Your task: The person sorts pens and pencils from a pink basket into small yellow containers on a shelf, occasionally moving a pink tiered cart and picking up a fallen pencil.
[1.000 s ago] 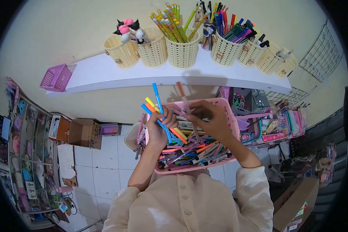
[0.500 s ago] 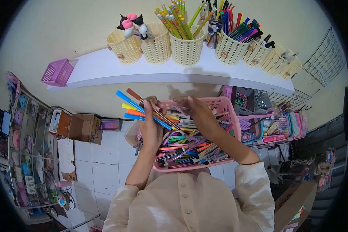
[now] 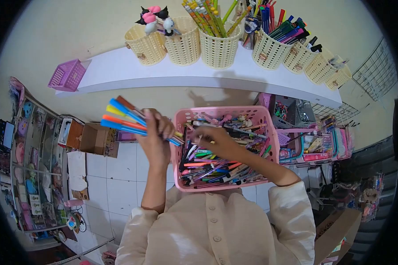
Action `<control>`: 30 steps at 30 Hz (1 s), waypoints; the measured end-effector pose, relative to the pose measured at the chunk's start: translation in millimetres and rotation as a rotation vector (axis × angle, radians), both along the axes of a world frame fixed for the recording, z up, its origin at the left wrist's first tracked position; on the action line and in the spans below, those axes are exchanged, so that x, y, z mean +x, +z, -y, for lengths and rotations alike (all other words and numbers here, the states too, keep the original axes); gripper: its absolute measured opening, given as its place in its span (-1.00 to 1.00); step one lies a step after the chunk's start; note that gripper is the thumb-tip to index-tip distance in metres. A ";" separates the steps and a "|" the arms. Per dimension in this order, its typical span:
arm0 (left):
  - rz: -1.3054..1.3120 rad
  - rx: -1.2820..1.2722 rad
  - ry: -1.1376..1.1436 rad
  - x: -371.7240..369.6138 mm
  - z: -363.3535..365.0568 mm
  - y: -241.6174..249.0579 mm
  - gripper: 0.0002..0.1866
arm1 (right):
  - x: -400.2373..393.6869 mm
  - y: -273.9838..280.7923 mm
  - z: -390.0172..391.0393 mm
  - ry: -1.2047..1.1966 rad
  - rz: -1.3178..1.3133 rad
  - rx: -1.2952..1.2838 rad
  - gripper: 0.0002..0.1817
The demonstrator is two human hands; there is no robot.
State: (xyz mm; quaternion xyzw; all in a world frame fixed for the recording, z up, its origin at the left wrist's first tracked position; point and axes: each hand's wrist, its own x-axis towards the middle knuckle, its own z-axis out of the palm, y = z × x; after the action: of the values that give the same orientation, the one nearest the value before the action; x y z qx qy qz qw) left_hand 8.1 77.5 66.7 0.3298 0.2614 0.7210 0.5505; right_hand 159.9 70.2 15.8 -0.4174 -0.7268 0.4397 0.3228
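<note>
My left hand (image 3: 157, 137) is closed around a bundle of felt-tip pens (image 3: 124, 115) in blue, yellow, orange and brown. Their coloured ends fan out to the upper left, and the other ends poke out toward the basket. Over the left part of a pink plastic basket (image 3: 275, 145) is my right hand (image 3: 216, 141), its fingers curled together; what they pinch, if anything, is too small to make out. Loose pens and markers (image 3: 216, 168) fill the basket in a jumble, with several pink figure-topped pens (image 3: 225, 118) near its far side.
A white shelf (image 3: 163, 79) on the wall carries cream woven-look cups (image 3: 221, 52) of pencils and pens, plus a small purple basket (image 3: 67, 76). Right of the pink basket are grey bins (image 3: 292, 115) and stationery trays (image 3: 316, 145). Cardboard boxes (image 3: 97, 139) stand left, near a display rack (image 3: 35, 172).
My left hand has moved left with the felt-tip pens, which now tilt flatter. My right hand has come down and left, lower over the basket.
</note>
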 end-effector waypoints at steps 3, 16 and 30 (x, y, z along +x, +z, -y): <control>-0.033 0.016 0.037 -16.8 0.1 5.1 -0.75 | -7.0 -22.7 4.2 0.376 0.391 0.271 -0.78; 0.051 -0.096 -0.005 -23.9 -1.5 -11.7 -0.77 | -16.8 -36.7 -7.6 0.545 0.535 0.210 -0.79; 0.083 -0.165 -0.064 -14.6 -8.1 -14.3 -0.77 | -18.8 -16.9 -4.8 0.813 0.605 0.310 -0.70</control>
State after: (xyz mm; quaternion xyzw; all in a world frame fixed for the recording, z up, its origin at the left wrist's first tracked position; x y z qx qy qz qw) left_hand -6.5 85.6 52.4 0.2613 0.2864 0.6919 0.6090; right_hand 141.1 75.0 -1.1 -0.1573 -0.9472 0.2767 -0.0399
